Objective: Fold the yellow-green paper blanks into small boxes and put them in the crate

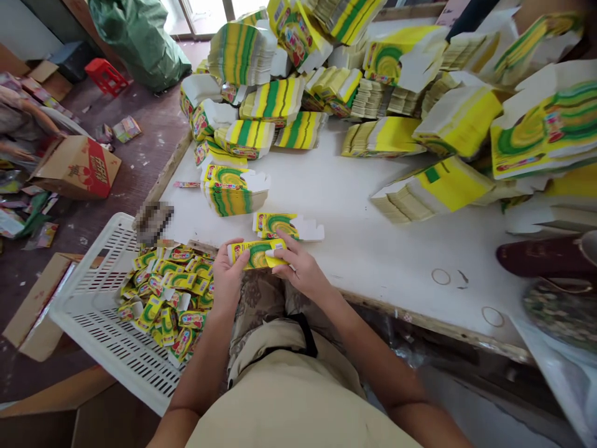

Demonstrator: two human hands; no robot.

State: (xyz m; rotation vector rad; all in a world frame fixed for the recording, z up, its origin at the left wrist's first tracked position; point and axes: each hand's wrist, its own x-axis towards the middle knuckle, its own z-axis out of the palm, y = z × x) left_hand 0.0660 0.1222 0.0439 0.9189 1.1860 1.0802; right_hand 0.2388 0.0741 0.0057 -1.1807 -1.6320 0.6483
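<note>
A small yellow and green carton point(257, 255) is held lengthwise between both hands at the table's near edge. My left hand point(227, 274) is closed on its left end, thumb lying on the printed face. Fingers of my right hand point(301, 267) are closed on its right end, at the end flap. Just behind it, an unfolded carton point(308, 229) with white flaps lies on the table, close to my right fingertips. Farther back stands a stack of flat cartons point(236, 191).
Many bundles of flat cartons point(270, 99) cover the back of the white table point(340, 249). At the left, a white plastic basket point(112, 348) holds many small folded cartons point(180, 280). A dark red cup-like object point(536, 255) lies at right. Another person point(23, 118) sits far left.
</note>
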